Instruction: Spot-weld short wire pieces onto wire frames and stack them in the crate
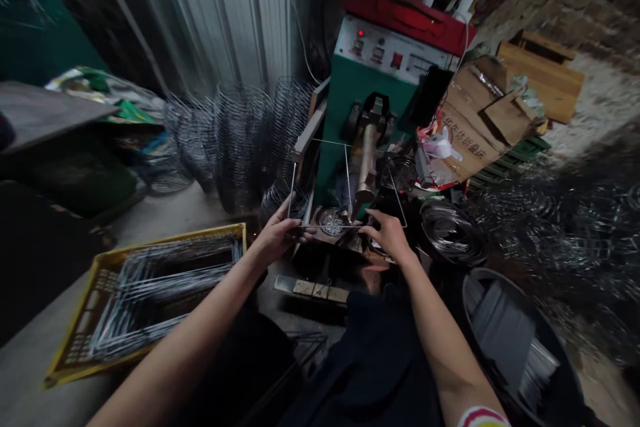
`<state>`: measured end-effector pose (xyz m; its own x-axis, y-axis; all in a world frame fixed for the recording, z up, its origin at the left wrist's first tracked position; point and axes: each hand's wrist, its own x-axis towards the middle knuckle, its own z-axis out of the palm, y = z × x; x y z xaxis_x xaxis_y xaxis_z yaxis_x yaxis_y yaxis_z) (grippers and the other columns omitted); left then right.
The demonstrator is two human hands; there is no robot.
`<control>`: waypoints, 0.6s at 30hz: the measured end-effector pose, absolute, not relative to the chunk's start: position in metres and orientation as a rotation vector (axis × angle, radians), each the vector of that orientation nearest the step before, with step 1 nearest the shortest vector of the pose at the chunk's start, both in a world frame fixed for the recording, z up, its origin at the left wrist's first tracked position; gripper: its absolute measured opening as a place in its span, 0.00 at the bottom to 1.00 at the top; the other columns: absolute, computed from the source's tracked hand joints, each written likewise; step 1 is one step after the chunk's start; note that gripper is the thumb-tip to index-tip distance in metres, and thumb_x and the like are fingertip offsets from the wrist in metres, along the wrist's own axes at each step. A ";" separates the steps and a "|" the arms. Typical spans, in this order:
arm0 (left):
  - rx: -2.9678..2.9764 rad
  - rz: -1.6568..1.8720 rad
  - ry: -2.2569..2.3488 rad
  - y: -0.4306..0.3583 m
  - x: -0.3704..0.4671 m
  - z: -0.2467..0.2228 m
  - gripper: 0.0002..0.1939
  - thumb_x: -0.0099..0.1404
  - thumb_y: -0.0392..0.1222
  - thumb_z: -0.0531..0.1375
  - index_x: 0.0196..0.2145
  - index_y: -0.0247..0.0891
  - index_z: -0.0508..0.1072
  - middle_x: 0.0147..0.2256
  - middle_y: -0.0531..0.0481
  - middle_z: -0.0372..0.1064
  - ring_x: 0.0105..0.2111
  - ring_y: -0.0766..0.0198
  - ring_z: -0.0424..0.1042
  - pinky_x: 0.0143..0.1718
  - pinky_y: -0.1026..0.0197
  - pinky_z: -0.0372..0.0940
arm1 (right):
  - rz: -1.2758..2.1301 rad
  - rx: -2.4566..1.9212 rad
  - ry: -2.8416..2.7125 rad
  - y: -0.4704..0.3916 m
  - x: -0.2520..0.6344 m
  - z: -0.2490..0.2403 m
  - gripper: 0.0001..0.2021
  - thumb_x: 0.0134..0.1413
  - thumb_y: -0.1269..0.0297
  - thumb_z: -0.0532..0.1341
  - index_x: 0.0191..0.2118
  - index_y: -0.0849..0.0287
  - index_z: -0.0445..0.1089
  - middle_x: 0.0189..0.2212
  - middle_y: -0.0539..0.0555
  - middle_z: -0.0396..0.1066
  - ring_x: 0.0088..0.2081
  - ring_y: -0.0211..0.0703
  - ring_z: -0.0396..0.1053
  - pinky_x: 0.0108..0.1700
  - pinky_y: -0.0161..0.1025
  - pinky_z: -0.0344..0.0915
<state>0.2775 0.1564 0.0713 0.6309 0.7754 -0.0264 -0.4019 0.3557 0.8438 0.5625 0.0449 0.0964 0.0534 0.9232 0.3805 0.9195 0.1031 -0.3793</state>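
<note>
A thin rectangular wire frame (348,177) with a wire across its middle is held in front of a green machine (336,103). My left hand (281,232) is closed on its near left corner, fingers around the wire. At the near side, right of the middle wire, my right hand (384,231) pinches the frame between thumb and fingers. Between my hands, the near wire passes by the machine's lower tip, below a metal cylinder (369,157). Whether wire and tip touch, I cannot tell. A round dish of small shiny pieces (331,221) lies just beyond the near wire.
A yellow crate (85,293) of wire frames stands at the left. Coiled wire stacks (243,140) line the metal wall. To the right are a wire coil (450,232), a black tub (470,300) with grey strips, and a cardboard box (467,123).
</note>
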 end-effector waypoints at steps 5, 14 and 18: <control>0.915 0.816 0.488 0.163 0.282 0.076 0.51 0.59 0.29 0.58 0.70 0.38 0.29 0.27 0.44 0.78 0.25 0.57 0.78 0.25 0.63 0.70 | -0.023 -1.771 -1.773 0.054 0.562 0.094 0.23 0.56 0.55 0.67 0.55 0.57 0.71 0.49 0.59 0.75 0.49 0.52 0.74 0.52 0.45 0.67; 0.863 0.813 0.541 0.167 0.284 0.064 0.49 0.59 0.29 0.57 0.70 0.38 0.35 0.27 0.41 0.78 0.25 0.58 0.78 0.24 0.64 0.70 | 0.003 -1.801 -1.729 0.059 0.557 0.095 0.20 0.54 0.57 0.67 0.53 0.54 0.73 0.39 0.55 0.78 0.41 0.49 0.75 0.47 0.42 0.68; 0.850 0.828 0.558 0.167 0.287 0.064 0.49 0.59 0.28 0.56 0.70 0.37 0.34 0.28 0.41 0.78 0.24 0.59 0.77 0.24 0.65 0.70 | -0.067 -1.855 -1.723 0.054 0.563 0.099 0.23 0.51 0.51 0.69 0.52 0.55 0.73 0.42 0.58 0.75 0.45 0.52 0.71 0.48 0.45 0.66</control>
